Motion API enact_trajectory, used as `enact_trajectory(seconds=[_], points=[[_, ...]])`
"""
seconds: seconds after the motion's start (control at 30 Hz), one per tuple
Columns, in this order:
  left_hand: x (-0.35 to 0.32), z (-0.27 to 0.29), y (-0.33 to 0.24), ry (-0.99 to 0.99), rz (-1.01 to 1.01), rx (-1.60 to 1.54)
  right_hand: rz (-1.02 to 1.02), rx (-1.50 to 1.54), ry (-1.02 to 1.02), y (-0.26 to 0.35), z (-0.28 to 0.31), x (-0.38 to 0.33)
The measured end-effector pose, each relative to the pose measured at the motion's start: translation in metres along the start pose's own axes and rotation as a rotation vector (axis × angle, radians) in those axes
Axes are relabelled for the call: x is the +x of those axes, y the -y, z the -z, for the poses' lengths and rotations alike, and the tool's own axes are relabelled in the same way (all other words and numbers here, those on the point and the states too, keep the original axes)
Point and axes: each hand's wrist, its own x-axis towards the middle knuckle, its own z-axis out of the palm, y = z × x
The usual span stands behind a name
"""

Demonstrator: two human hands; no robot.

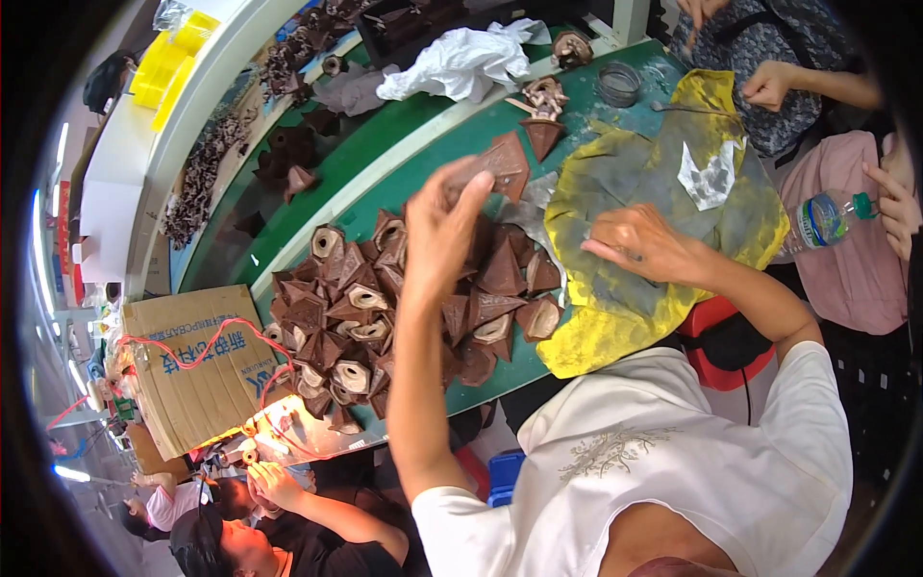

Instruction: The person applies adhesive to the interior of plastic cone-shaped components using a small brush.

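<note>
My left hand [440,226] is raised over the green table [404,168], pinching a brown triangular leather piece [502,165] by its lower edge. Below it lies a heap of similar brown folded triangular pieces [365,313], some with pale insides. My right hand [642,245] rests on a grey-stained yellow cloth [615,327], fingers curled toward the left. Whether they pinch something small is unclear. Another brown piece [541,135] stands point-down further back.
A small round tin [618,85] and a crumpled white cloth [461,62] lie at the back. A cardboard box [187,370] sits to the left. A person in pink at right holds a water bottle [822,219]. Another person [288,524] sits at lower left.
</note>
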Motion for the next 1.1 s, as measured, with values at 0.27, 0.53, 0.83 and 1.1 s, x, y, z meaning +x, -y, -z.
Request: enact_trajectory(seconds=[0.27,0.53,0.83,1.1], points=[[-0.074,-0.010,0.020,0.196,0.216,-1.641,-0.119,0.390,-0.272,0.049,0.059,0.003],[-0.105,-0.012,0.032,0.207,0.161,-1.583,0.010,0.512,-0.423,0.091,0.070,0.031],[-0.125,-0.014,0.022,0.193,0.161,-1.528,-0.041,0.612,-0.399,0.103,0.048,0.056],[-0.128,-0.015,0.016,0.078,0.169,-1.418,-0.187,0.733,-0.356,0.113,0.046,0.061]])
